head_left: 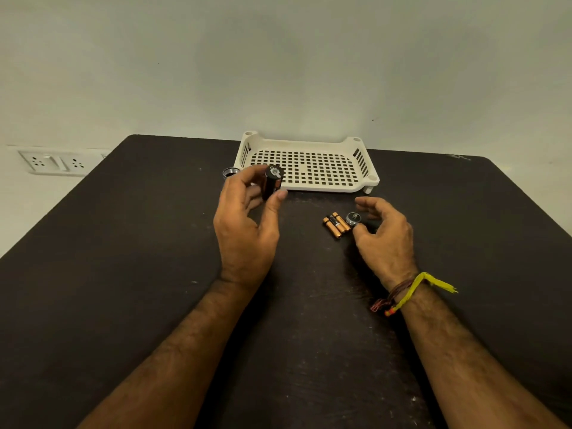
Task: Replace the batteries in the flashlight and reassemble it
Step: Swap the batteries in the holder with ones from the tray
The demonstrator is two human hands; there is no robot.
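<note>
Battery holder is gripped upright by left hand above counter, near basket. Right hand w/ curled fingers rests at, possibly pinching, flashlight cap; three batteries lie just left.

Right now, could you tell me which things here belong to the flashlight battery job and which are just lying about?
Job: battery holder in left hand; three batteries; flashlight body by right hand; metal cap.
Lying about: white basket; wall sockets.

Both forearms are showing bare, with no sleeves. The right wrist is wearing a yellow thread and a reddish-brown cord.
</note>
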